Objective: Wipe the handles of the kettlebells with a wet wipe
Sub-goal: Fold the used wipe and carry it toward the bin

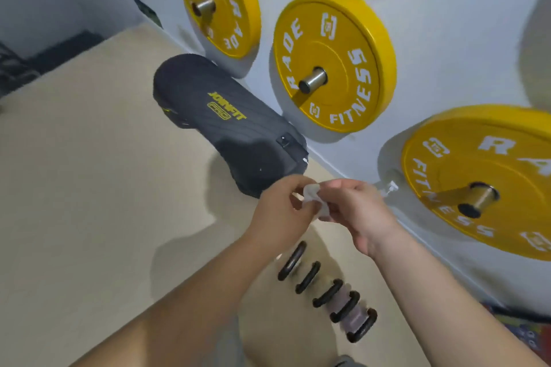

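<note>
Taking the row of kettlebell handles (326,292) as the landmark and reading from the left: up and to the left of the row, a dark machine marked JOINFIT (226,122) lies on the pale floor (89,173) against the wall; directly above the row, both hands meet in the air; the left hand (280,211) has its fingertips closed in a pinch on one edge of the wet wipe (314,197), and the right hand (357,211) pinches the opposite edge; held between two pinches like this, the wipe is most likely being unfolded or spread before it goes to metal, so no handle appears to be under the cloth yet; to the right of the row and higher, yellow weight plates (331,62) hang on pegs along the white wall.

The wipe is small, white and crumpled, bunched between the fingers, not touching any handle; whether it is damp cannot be told. The handles are five black loops standing in a close diagonal line on the floor, near the wall; their bodies are mostly hidden from this angle, with a greyish shape showing between the nearer ones.
</note>
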The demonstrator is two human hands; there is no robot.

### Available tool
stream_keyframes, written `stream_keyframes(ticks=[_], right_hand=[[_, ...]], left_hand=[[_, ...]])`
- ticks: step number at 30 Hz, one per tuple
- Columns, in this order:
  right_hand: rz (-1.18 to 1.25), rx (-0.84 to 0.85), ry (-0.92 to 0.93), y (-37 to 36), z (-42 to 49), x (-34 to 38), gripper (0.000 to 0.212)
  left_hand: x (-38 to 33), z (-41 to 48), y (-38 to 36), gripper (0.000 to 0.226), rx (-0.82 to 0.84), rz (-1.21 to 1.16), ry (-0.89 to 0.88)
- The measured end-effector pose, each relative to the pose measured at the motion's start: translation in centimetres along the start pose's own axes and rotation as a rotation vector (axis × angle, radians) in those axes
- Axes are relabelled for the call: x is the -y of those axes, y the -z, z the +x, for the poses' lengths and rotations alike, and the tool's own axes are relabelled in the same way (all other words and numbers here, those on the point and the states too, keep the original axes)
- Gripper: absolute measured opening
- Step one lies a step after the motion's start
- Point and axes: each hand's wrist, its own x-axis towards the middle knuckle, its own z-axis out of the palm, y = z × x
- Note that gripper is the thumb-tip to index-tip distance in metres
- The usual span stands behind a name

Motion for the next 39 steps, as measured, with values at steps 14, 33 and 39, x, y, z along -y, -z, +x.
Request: stream_keyframes(ticks=[14,33,39], right_hand=[[-0.374,0.463,0.053,-37.9,-7.9,11.4,0.020],[-0.805,0.874,0.100,-92.4,-11.4,14.2,0.013],[-0.916,1.048,0.129,-111.3,-11.1,14.2,0.011]], left_hand=[[2.4,-10.6,34.9,0.025,-0.501,-0.229,0.166],[16.1,-19.0,79.8,0.014,-1.050,-0.465,0.408],[21.1,-20.0,94.9,0.009,-1.244,-0.510,0.404]])
